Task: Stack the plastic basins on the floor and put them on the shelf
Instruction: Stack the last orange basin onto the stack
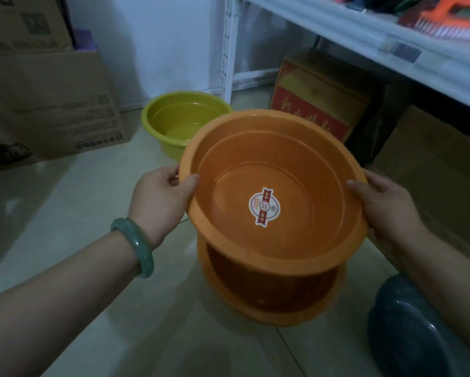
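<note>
An orange plastic basin with a round sticker on its bottom is held above the floor. My left hand grips its left rim and my right hand grips its right rim. Directly below it a second orange basin stands on the floor, its upper part hidden by the held one. A yellow-green basin sits on the floor further back. A dark blue-grey basin lies at the lower right, partly behind my right forearm. The white shelf runs across the upper right.
Cardboard boxes stand at the left against the wall. A red and yellow carton and a brown box sit under the shelf. A brush and other goods lie on the shelf board. A white shelf post rises behind the green basin.
</note>
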